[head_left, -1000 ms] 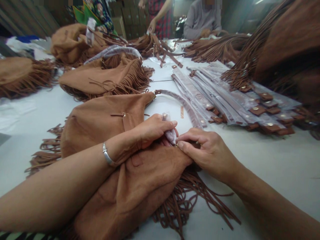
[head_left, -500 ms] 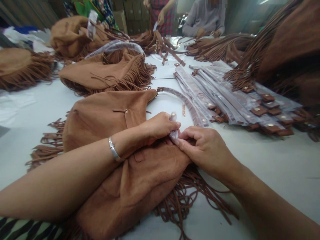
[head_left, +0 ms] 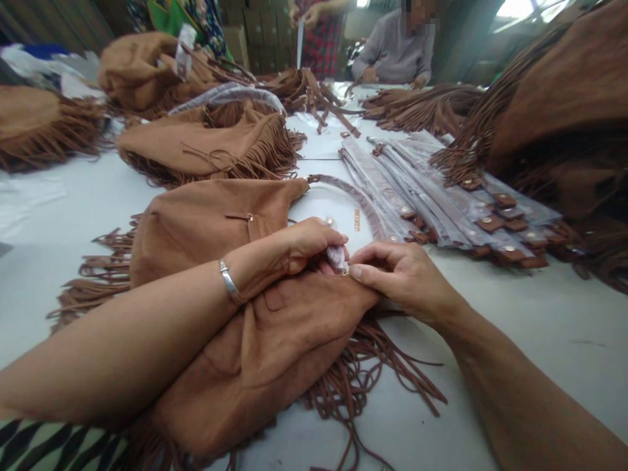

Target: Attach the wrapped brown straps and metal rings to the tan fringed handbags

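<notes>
Brown cartons (head_left: 262,33) and two people, one in a grey top (head_left: 392,49), one in red check (head_left: 318,49), stand beyond the pale tabletop (head_left: 520,347), well ahead of my grip. My left hand (head_left: 314,245) is closed around a plastic-wrapped piece (head_left: 335,257) at the opening of the brown bag (head_left: 299,333), which lies right under my wrists. My right hand (head_left: 407,278) pinches the bag's edge, thumb against forefinger, beside that piece. Fringe (head_left: 367,373) spills out below my right hand. Past my left forearm is a panel with a small zip (head_left: 248,217); my arm hides whether it is the same bag. Just ahead, inside a curved strap (head_left: 350,188), sits a tan tag (head_left: 357,220) with marks too small to read. Wrapped straps (head_left: 417,186) lie ahead to the right, two fringed bags (head_left: 171,144) (head_left: 29,121) to the left.
</notes>
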The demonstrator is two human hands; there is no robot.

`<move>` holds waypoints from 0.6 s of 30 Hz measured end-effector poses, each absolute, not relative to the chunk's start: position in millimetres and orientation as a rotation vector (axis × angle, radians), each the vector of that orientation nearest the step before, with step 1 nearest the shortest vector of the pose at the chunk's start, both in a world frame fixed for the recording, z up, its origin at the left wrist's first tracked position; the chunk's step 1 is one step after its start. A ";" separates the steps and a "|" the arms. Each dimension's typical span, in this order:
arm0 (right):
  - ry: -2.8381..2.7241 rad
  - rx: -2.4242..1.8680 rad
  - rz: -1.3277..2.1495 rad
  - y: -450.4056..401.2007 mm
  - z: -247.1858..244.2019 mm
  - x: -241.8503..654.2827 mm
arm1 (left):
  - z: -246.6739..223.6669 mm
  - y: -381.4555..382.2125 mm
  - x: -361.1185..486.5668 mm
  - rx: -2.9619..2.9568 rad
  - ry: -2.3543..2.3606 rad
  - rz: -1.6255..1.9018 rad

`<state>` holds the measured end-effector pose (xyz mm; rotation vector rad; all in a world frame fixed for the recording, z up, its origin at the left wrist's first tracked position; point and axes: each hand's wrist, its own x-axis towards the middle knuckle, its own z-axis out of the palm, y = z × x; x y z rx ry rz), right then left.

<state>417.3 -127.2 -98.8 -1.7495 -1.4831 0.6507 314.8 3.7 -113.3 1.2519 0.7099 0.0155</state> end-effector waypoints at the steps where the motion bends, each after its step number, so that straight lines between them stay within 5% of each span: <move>1: -1.516 -1.772 0.704 -127.1 -97.8 419.0 | -112.4 2.8 314.9 1.254 0.724 -0.004; 11: -1.412 -1.748 1.058 -130.7 -102.6 425.9 | -116.0 8.7 309.7 1.739 0.742 0.050; 16: -1.386 -1.748 1.057 -133.7 -102.6 426.9 | -99.9 19.6 292.2 2.095 0.722 0.538; 18: -1.387 -1.746 1.042 -134.4 -103.4 426.6 | -95.6 14.4 288.0 2.096 0.577 0.473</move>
